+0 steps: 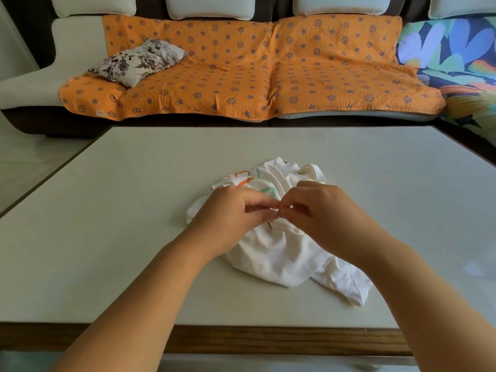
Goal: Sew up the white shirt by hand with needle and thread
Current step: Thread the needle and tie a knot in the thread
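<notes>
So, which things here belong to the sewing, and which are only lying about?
For the job:
white shirt
left hand and right hand, fingertips meeting over it
dark strand, likely thread, hanging below the left pinch

Only lying about:
orange sofa cover
floral cushion
table, which merely bears the shirt

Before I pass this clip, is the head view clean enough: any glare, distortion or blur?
Head view: soft even light, faint shadows; a pale glare patch on the table at right; wide-angle bowing bends the table's edges; the left hand, right hand and white shirt are sharp, but what the meeting fingertips pinch is too small to make out.
</notes>
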### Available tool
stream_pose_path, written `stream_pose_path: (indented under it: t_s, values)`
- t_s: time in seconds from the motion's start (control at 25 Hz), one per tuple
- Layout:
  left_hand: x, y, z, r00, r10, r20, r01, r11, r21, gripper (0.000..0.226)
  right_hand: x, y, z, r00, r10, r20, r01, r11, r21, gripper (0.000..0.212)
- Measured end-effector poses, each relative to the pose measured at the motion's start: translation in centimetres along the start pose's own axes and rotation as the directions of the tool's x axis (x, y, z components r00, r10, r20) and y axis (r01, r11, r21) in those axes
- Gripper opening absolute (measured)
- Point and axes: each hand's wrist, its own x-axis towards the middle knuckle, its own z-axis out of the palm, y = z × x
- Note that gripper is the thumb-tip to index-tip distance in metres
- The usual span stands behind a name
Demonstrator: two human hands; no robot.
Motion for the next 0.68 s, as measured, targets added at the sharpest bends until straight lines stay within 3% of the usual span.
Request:
stream_pose_path:
  t_s: [0.24,0.52,0.68]
  values:
    - [-0.12,0.27,0.01,0.998,-0.055,0.006,0.055,0.998,0.044,0.02,0.03,0.09,-0.03,0.991,0.13,0.039,-0.134,0.98,0.15,0.008]
    - [0.13,-0.44,0.13,0.998,-0.068,0.016,0.068,0.998,0.007,0.018,0.25,-0.33,0.23,0.98,0.183,0.079,-0.196,0.956,0.217,0.013]
    - [0.16,-0.49,-0.03,0.989,-0.145,0.011,0.145,0.984,-0.101,0.012,0.36,-0.45,-0.19,0.956,0.273,0.104,-0.289,0.837,0.464,0.031]
